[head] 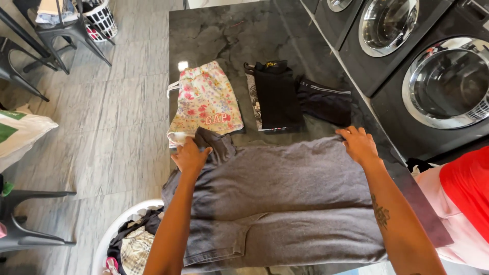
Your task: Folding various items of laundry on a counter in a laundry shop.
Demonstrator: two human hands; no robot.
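Note:
A grey garment (285,203) lies spread flat on the dark marble counter (229,35), folded lengthwise. My left hand (190,157) presses on its far left corner, where a flap of cloth is turned up. My right hand (359,144) rests on its far right corner, fingers curled over the edge. Beyond it lie folded pieces: floral shorts (206,102), a black garment (276,94) on a patterned one, and a dark folded item with a pale stripe (325,101).
Two front-loading washers (448,86) stand along the right of the counter. A white laundry basket (127,239) with clothes sits at the lower left on the grey floor. Black chairs (56,30) and another basket stand at the far left. A red and white cloth (466,203) is at the right.

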